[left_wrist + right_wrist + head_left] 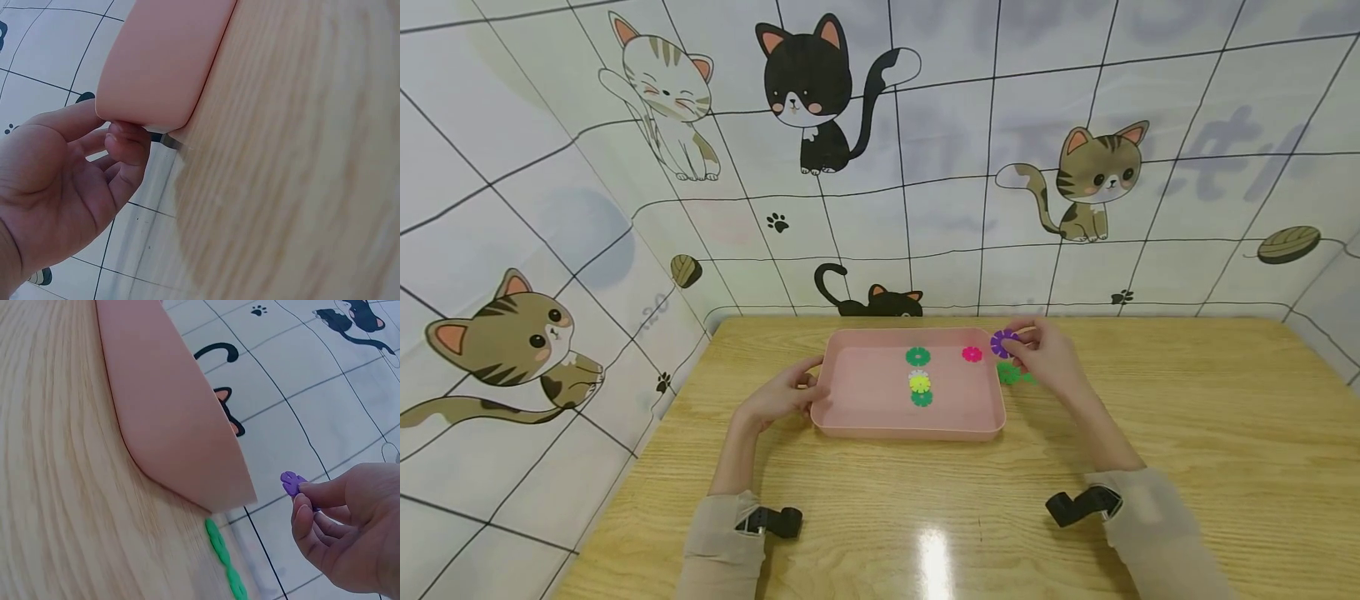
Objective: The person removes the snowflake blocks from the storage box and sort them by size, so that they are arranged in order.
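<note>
A pink tray [865, 417] lies on the wooden table. At its left end my left hand [782, 396] holds the rim, the thumb over the edge and the fingers against the outer wall, as the left wrist view [69, 181] partly shows. Just past the tray's right end, my right hand [1045, 354] pinches a purple notched disc [1002, 343] between thumb and fingers, above the table. Inside the tray lie a pink disc [972, 354], a green disc [917, 357], and a yellow disc [920, 382] overlapping a white one and another green disc [922, 398].
Bright green discs [1009, 373] lie on the table against the tray's right side, partly behind my right hand; in the right wrist view they appear as a thin green row [225, 559]. A wall covering with cartoon cats [808, 83] stands behind the table's back edge.
</note>
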A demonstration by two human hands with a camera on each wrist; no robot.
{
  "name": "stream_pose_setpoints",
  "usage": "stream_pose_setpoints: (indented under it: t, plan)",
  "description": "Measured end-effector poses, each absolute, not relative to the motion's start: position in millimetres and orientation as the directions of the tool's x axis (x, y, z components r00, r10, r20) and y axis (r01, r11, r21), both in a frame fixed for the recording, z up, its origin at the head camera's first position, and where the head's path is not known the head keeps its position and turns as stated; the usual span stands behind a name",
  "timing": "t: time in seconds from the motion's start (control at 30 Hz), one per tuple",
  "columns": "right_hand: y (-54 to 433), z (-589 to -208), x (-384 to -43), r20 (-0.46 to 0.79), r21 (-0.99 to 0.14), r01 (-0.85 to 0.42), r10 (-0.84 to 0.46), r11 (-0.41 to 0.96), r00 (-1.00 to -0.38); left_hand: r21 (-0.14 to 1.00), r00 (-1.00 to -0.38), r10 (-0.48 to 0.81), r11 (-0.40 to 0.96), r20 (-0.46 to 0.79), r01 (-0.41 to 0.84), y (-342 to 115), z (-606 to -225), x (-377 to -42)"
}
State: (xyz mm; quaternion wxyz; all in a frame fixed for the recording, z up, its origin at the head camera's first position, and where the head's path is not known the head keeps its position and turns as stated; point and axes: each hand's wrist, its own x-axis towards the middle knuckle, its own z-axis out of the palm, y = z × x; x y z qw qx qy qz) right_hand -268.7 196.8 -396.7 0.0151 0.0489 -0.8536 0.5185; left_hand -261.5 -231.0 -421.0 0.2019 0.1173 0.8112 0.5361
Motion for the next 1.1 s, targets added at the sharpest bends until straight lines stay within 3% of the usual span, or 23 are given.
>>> stream_pose_setpoints:
  t: [0.43,1.1]
  plan:
    - [257.3,-407.3,-265.1,0.070,-0.865,-0.080,-0.037,0.496,-0.997,0.916,-0.891,0.406,0.400,-0.201,-0.024,-230.7,-421.4,-261.7]
    - [313.5,-421.6,-257.3,-0.080,-0.805,0.035,-0.049,0.592,-0.996,0.916,-0.896,0.387,0.399,-0.217,-0.049,-230.1,-420.4,-260.2]
